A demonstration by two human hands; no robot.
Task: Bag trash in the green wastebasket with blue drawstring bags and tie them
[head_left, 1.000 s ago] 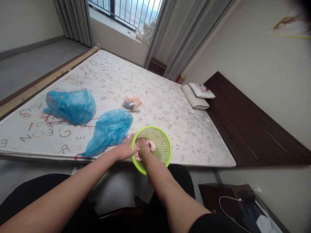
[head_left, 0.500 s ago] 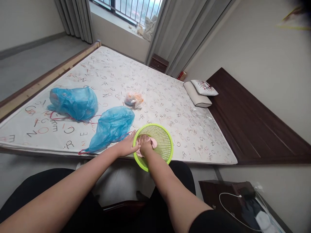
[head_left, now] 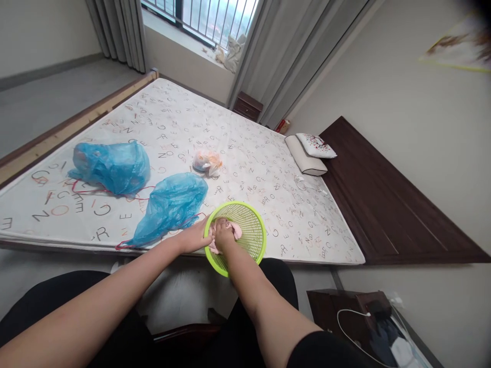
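A lime-green mesh basket (head_left: 251, 225) stands tilted at the front edge of the mattress, its round mouth facing me. My left hand (head_left: 196, 236) grips the left rim, its thumb over the edge and the other fingers mostly hidden outside the wall. Inside the basket, my right hand (head_left: 223, 232) is closed on a soft pink cloth (head_left: 237, 231). Some of the cloth shows on both sides of the fingers; its full shape is hidden. Just left of the basket lies a crumpled blue plastic bag (head_left: 172, 204) with a red drawstring.
A fuller blue plastic bag (head_left: 111, 166) lies farther left on the letter-print mattress (head_left: 245, 148). Beyond the basket sits a small white-and-orange plastic bag (head_left: 207, 162). Pillows (head_left: 307, 156) rest by the dark headboard (head_left: 391, 204). A dark nightstand (head_left: 326, 312) stands at lower right.
The view has shifted slightly, so everything sits a little lower and farther left. My left hand's fingers have gone from spread beside the rim to round it. The right hand stays in the basket.
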